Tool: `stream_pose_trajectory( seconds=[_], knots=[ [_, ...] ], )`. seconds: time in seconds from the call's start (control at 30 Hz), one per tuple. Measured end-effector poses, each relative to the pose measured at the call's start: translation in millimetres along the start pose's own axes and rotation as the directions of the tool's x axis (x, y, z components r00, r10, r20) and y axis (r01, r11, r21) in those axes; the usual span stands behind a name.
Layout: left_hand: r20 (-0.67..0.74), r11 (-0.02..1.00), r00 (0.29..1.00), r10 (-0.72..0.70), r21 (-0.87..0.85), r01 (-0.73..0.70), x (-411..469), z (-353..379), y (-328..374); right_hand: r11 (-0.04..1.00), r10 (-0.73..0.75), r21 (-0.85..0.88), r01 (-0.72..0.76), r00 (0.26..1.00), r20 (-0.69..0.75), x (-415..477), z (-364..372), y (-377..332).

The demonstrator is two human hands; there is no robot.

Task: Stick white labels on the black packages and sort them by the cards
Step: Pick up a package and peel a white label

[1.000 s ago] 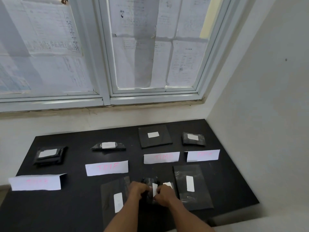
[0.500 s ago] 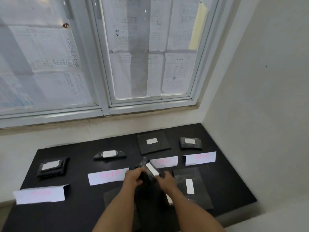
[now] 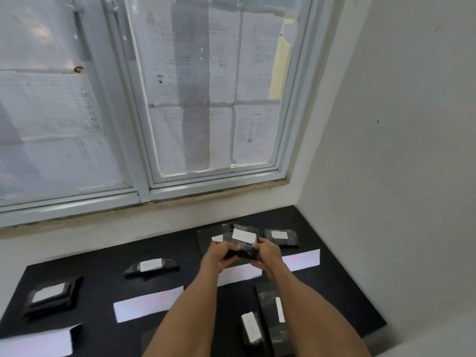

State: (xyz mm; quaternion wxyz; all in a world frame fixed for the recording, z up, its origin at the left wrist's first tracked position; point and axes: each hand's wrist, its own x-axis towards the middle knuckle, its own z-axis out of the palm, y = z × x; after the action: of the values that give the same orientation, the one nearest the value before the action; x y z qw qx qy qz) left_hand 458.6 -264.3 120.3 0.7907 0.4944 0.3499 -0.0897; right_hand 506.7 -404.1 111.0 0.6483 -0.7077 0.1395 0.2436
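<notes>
A small black package (image 3: 240,242) with a white label on top is held over the far middle of the black table (image 3: 103,269). My left hand (image 3: 219,256) grips its left end and my right hand (image 3: 268,256) grips its right end. It hovers over a flat labelled package (image 3: 208,238) behind the third white card (image 3: 238,275), which my arms partly hide. Other labelled packages lie behind the cards: far left (image 3: 51,298), left of middle (image 3: 152,266) and far right (image 3: 281,237).
White cards with pink writing stand at the front left (image 3: 36,342), the middle (image 3: 148,302) and the right (image 3: 302,258). Two more labelled packages lie near me, a small one (image 3: 251,328) and a long one (image 3: 275,313). A wall closes the right side; a window is behind.
Both hands lifted the small package from the near edge and carried it away from me, over the third card to the flat package behind it. The camera tilted upward.
</notes>
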Motion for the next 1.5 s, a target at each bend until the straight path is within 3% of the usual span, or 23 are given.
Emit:
stream_pose_trajectory(
  seconds=[0.23, 0.33, 0.53, 0.73, 0.97, 1.2, 1.5],
  knots=[
    [-0.087, 0.930, 0.985, -0.148, 0.327, 0.168, 64, 73, 4, 0.998, -0.045, -0.055, 0.040, 0.995, -0.092, 79, -67, -10],
    [-0.136, 0.913, 0.975, -0.178, 0.346, 0.215, 101, 109, 2, 0.995, -0.027, -0.100, 0.019, 0.996, -0.081, 120, -101, -20],
    [-0.223, 0.908, 0.969, -0.107, 0.375, 0.186, 185, 182, 4, 0.982, 0.070, -0.172, -0.076, 0.997, -0.041, 216, -151, -36],
    [-0.325, 0.874, 0.942, -0.089, 0.427, 0.230, 261, 202, -18, 0.955, 0.191, -0.224, -0.194, 0.981, -0.034, 281, -170, -26],
    [-0.364, 0.926, 0.913, -0.184, 0.247, 0.285, 279, 213, -11, 0.912, 0.278, -0.294, -0.285, 0.958, -0.067, 309, -166, -20],
    [-0.345, 0.912, 0.907, -0.243, 0.237, 0.334, 268, 225, 3, 0.900, 0.115, -0.425, -0.095, 0.993, 0.022, 319, -157, -38],
    [-0.348, 0.922, 0.908, -0.233, 0.218, 0.320, 263, 224, 3, 0.858, 0.133, -0.498, -0.121, 0.991, -0.012, 315, -153, -40]
  ],
)
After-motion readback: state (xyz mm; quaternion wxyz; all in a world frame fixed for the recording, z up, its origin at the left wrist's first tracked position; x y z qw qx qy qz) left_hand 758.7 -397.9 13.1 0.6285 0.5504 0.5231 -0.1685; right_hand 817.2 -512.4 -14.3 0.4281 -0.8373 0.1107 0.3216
